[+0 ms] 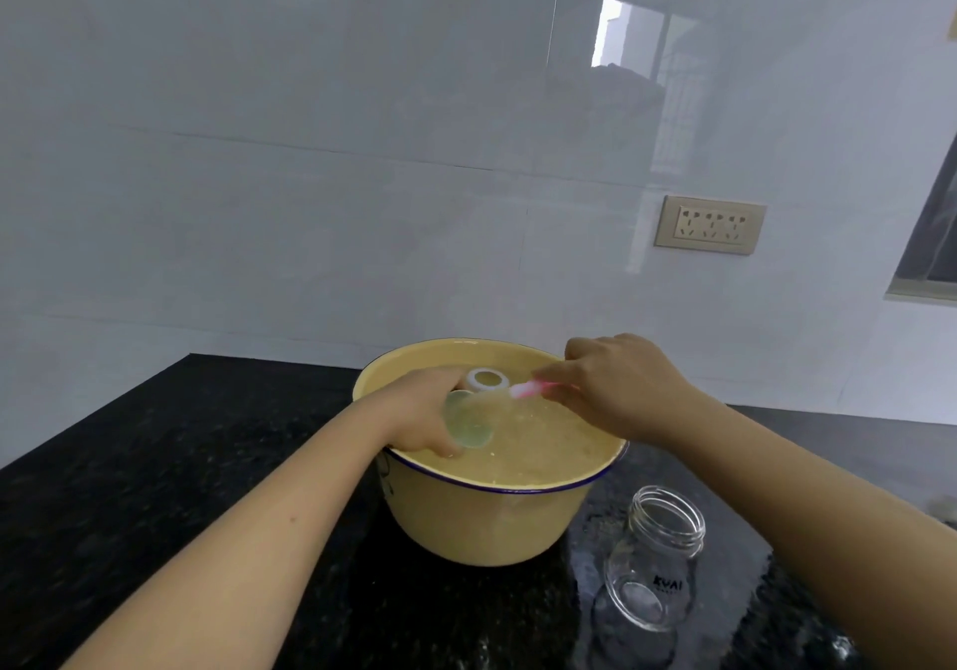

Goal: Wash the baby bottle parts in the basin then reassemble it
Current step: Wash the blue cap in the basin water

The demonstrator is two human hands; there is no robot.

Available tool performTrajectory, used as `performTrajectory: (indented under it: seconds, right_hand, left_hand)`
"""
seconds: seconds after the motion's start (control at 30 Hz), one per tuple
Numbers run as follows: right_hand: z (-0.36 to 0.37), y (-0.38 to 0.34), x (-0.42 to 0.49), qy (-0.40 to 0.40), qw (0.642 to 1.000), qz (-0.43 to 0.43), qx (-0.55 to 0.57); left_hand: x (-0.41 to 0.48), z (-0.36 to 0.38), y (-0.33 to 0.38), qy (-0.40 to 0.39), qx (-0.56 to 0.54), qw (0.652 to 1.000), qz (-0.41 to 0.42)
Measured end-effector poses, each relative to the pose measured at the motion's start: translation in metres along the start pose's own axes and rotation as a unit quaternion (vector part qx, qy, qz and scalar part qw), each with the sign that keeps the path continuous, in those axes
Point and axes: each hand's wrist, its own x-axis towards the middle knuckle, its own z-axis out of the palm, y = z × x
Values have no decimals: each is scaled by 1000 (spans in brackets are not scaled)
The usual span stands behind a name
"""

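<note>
glass bottle (653,560) w/ dark printed brand, reads approx "KVAI", smaller line under it too tiny to read, dark mark on basin (481,524) side illegible

Wall ahead of me: glossy white tiles (310,151), reflecting a window.
Socket: beige plate (709,225), right.
Counter: black speckled stone (155,462).

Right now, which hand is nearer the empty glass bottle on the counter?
Right. The right hand is over the basin, above the glass bottle; the left hand holds a clear cap at the basin's far-left side.
</note>
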Motion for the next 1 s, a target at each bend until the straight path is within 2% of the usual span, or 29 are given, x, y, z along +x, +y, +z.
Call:
performTrajectory:
  seconds: [0.07, 0.2, 0.4, 0.53, 0.83, 1.0]
  right_hand:
    - [1, 3, 6, -50, 999, 18, -12]
    - [-1, 7, 20, -95, 994, 49, -29]
    - [8, 4, 24, -201, 972, 112, 45]
    - [10, 0, 20, -291, 940, 150, 101]
    - [-19, -16, 27, -478, 849, 130, 183]
    - [-35, -26, 37, -520, 815, 122, 225]
  left_hand:
    - [1, 0, -2, 1, -11, 1000, 8]
    - [1, 1, -4, 3, -17, 1000, 5]
    - [0, 0, -3, 48, -12, 998, -23]
    - [0, 1, -3, 75, 10, 996, -37]
    - [-3, 3, -1, 78, 57, 995, -21]
    - [-1, 3, -1, 51, 93, 994, -19]
